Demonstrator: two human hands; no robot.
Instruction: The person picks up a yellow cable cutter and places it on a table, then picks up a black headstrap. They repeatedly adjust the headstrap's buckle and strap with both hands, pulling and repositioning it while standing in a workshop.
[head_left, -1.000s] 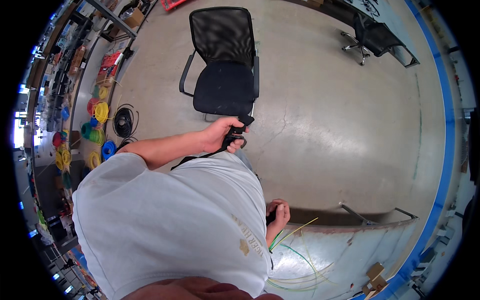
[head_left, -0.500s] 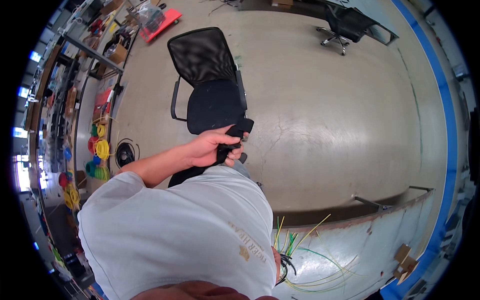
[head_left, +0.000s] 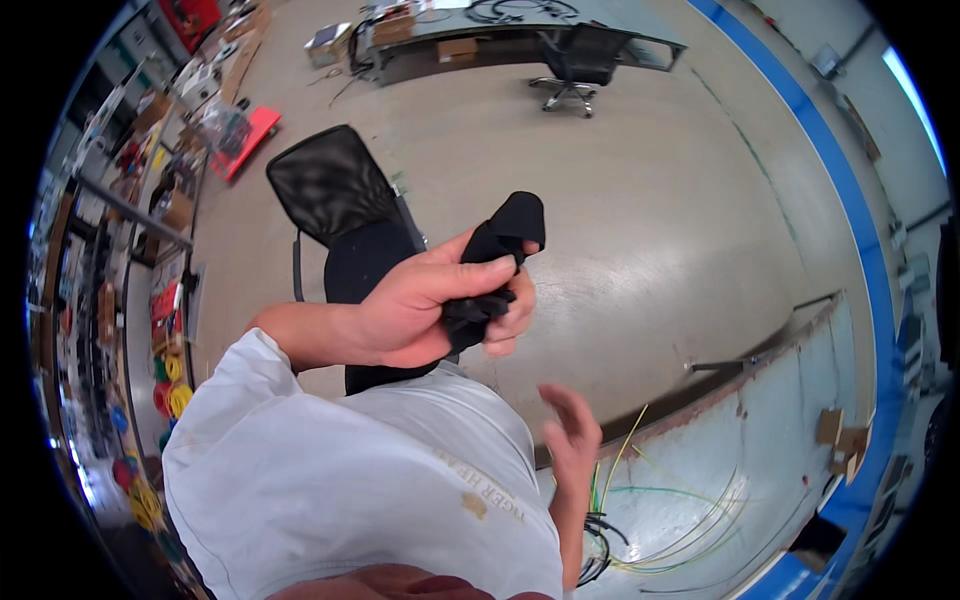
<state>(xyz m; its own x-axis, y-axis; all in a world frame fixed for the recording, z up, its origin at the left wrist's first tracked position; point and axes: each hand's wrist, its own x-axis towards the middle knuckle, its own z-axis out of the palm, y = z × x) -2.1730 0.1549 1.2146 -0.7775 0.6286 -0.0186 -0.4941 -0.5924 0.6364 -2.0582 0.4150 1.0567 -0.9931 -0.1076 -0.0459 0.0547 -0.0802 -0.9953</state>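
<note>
Wrapped around a bundled black fabric strap (head_left: 495, 245) is my left hand (head_left: 430, 300), held out in front of my body. A wide loop of the strap stands up above the thumb, and more of it bunches below the fingers. Its exact kind I cannot make out. My right hand (head_left: 573, 430) is raised beside my right side, slightly blurred, its fingers apart and nothing in it. Below that hand, green and yellow wires (head_left: 640, 490) and black cables (head_left: 600, 545) lie on a grey worktop (head_left: 750, 430).
Beyond my left hand stands a black mesh chair (head_left: 335, 185). Another office chair (head_left: 582, 60) is by a far table (head_left: 480, 30). Crowded shelves with wire coils (head_left: 175, 400) line the left. A red trolley (head_left: 245, 145) stands farther back, and a cardboard box (head_left: 843, 440) sits at the right.
My left hand has lifted the black strap higher and closer. My right hand, mostly hidden by my body before, has come up into view. The view has shifted.
</note>
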